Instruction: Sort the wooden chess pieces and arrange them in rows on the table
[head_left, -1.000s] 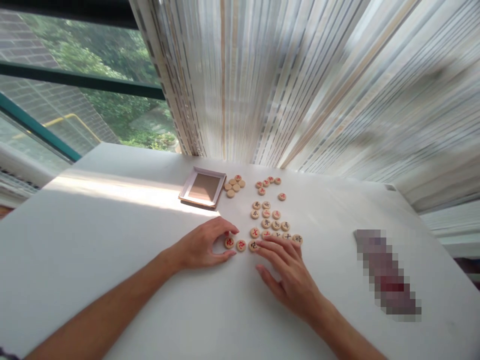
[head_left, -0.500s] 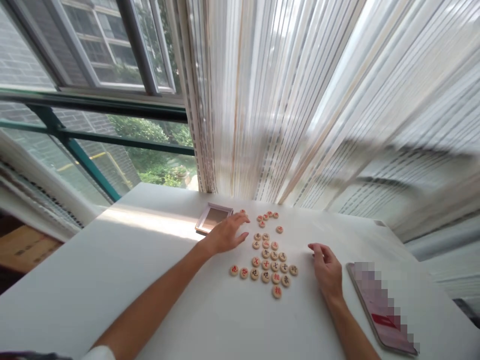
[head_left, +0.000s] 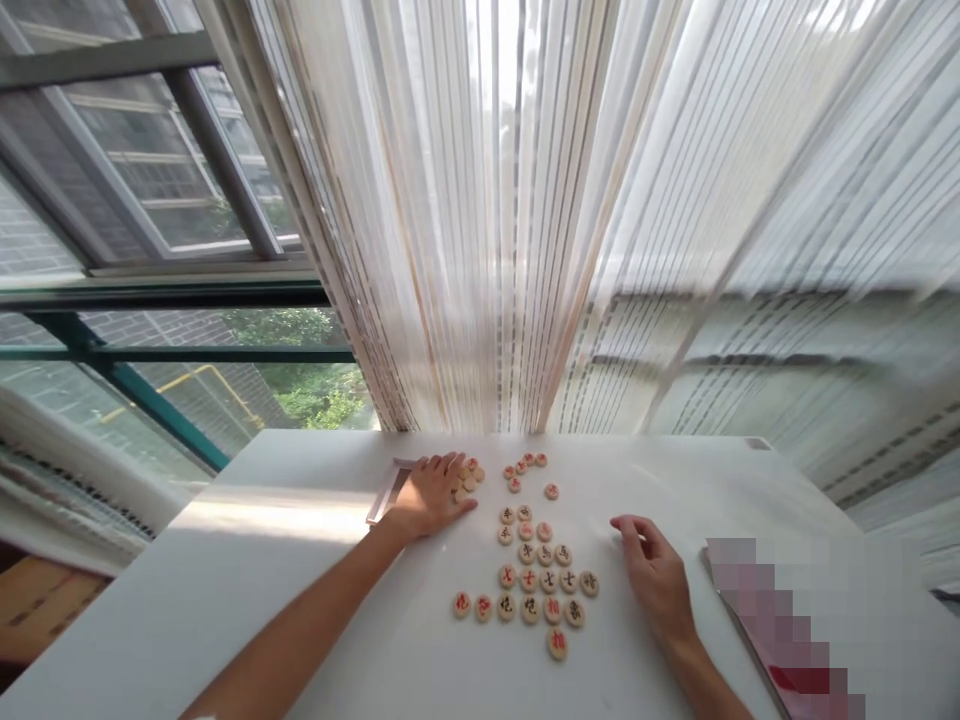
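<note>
My left hand (head_left: 431,497) lies palm down with its fingers stretched out, partly covering a small shallow box (head_left: 386,497). Its fingertips are beside a cluster of round wooden xiangqi pieces (head_left: 470,482), most showing blank tops; I cannot tell whether they touch. To the right, more xiangqi pieces with red and black characters lie in short rows, among them a red one (head_left: 557,643) at the near end and black ones (head_left: 545,555) in the middle. My right hand (head_left: 654,570) rests on the table right of the rows, its fingers curled in and nothing visible in them.
The white table (head_left: 315,620) reaches to a striped sheer curtain (head_left: 517,300) and a window. A phone or tablet (head_left: 772,640), partly blurred out, lies right of my right hand. Several loose red-marked pieces (head_left: 541,460) lie at the far side. A cardboard box (head_left: 52,605) stands lower left.
The view has tilted up. My left hand has shifted left over the box and flattened, and a cluster of blank-topped pieces now shows by its fingers. My right hand stays curled in place.
</note>
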